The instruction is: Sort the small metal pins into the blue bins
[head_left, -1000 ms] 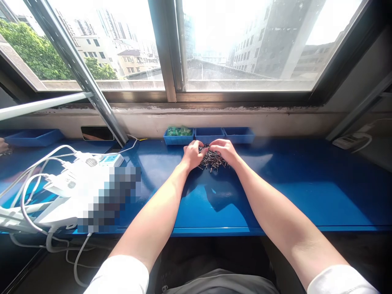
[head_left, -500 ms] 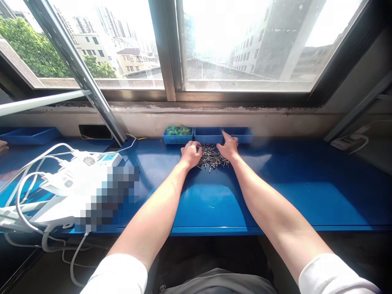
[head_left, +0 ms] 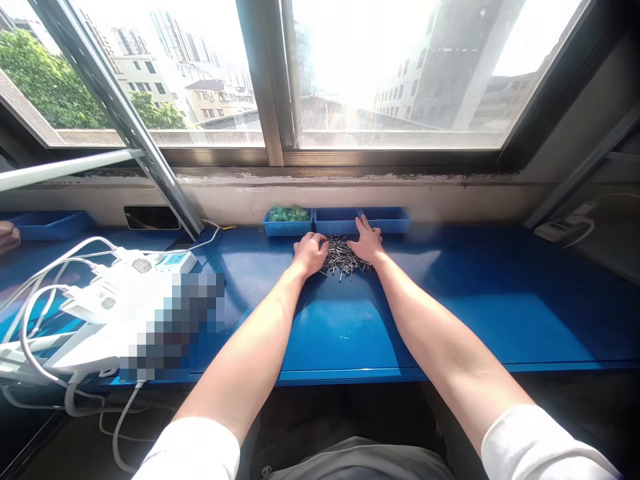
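Note:
A loose heap of thin metal pins, dark and silvery like rivets [head_left: 341, 259], lies on the blue table between my hands. At the heap's left edge, my left hand [head_left: 310, 253] rests with its fingers curled inward; whatever they may hold is hidden. My right hand [head_left: 367, 241] lies over the heap's right side with fingers apart, some reaching forward to the front of the blue bins. Just behind the heap stands a blue bin [head_left: 330, 220], and a second blue bin [head_left: 395, 222] adjoins it on the right.
A small blue bin [head_left: 285, 229] with green pieces stands left of the others. White power strips and cables [head_left: 100, 320] crowd the table's left side. A dark phone-like slab [head_left: 151, 218] leans by the wall. Another person's hand [head_left: 9, 237] shows at the far left edge.
My right hand has moved slightly left over the heap, its fingers still stretched toward the bins. My left hand has hardly moved. The other person's hand shows more at the left edge.

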Demonstrator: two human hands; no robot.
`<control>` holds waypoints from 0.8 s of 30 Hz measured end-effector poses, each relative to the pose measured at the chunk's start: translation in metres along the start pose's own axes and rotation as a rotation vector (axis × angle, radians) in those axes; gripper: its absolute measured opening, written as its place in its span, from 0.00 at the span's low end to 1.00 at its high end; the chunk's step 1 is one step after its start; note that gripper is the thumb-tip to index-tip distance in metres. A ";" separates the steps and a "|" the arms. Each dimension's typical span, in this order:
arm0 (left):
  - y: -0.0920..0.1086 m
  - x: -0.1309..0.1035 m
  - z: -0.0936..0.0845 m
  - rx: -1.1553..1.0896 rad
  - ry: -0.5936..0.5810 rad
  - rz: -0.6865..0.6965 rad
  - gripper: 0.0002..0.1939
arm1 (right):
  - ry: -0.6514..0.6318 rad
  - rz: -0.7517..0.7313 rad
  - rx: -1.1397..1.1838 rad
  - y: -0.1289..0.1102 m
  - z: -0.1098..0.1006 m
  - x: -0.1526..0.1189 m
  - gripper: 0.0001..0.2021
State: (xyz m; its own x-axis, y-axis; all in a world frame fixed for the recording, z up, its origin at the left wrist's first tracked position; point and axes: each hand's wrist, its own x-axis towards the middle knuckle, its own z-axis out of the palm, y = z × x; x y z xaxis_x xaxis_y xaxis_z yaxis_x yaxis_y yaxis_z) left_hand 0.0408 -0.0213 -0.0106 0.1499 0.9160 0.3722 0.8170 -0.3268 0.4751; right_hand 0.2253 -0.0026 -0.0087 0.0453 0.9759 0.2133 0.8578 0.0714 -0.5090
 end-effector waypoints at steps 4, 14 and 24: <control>0.001 -0.001 -0.001 0.005 -0.003 -0.005 0.13 | 0.015 0.000 0.040 0.001 0.002 0.000 0.41; -0.007 0.002 -0.001 -0.010 -0.021 0.020 0.15 | 0.286 -0.050 0.289 0.012 -0.007 0.001 0.16; -0.009 0.002 0.002 0.006 -0.134 0.048 0.24 | -0.074 -0.147 0.074 0.012 0.008 -0.002 0.19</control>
State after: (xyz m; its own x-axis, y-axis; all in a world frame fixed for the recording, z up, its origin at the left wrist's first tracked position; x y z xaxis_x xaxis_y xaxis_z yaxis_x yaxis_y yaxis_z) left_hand 0.0354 -0.0159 -0.0159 0.2615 0.9224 0.2842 0.8107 -0.3697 0.4540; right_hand 0.2316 -0.0019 -0.0214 -0.1180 0.9662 0.2292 0.8124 0.2267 -0.5372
